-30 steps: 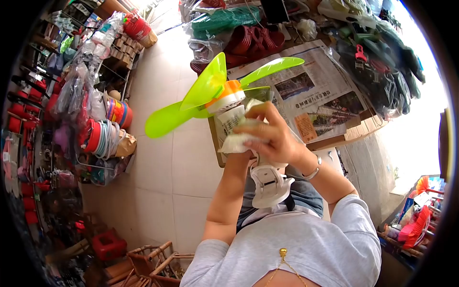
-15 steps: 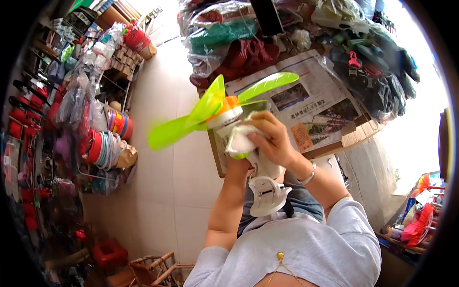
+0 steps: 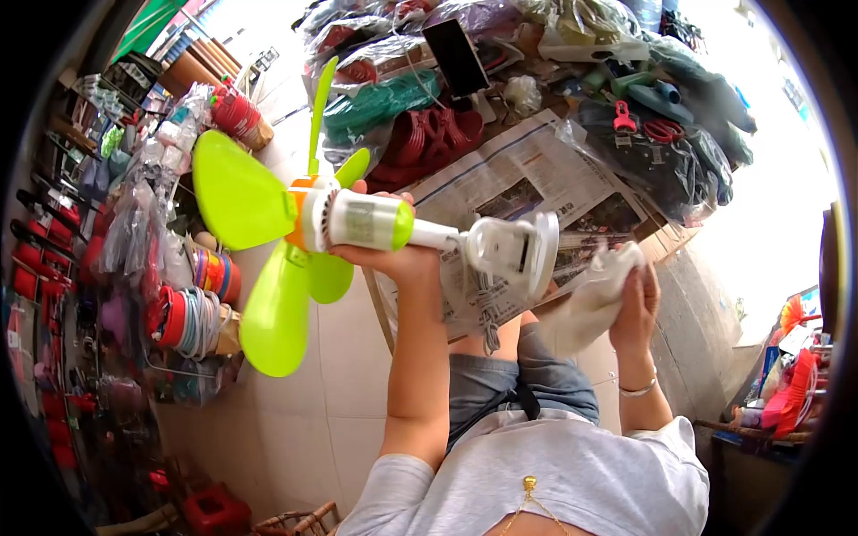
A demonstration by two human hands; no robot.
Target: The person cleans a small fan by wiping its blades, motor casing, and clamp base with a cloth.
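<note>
My left hand is wrapped round the white motor housing of a small fan, which lies sideways in the air. Its green blades point left from an orange hub, and the white clip base is at the right end. A bundled grey cord hangs below the base. In my right hand, held apart from the fan, is a crumpled white cloth, partly blurred.
Newspaper covers a cardboard surface ahead. Behind it lie red sandals, a black phone and bagged footwear. Crowded shelves with coiled hose line the left; a basket of goods is at the right.
The fan has turned from upright to sideways, its base swinging up and right. My right hand has moved away from it to the right with the cloth. The view has shifted slightly.
</note>
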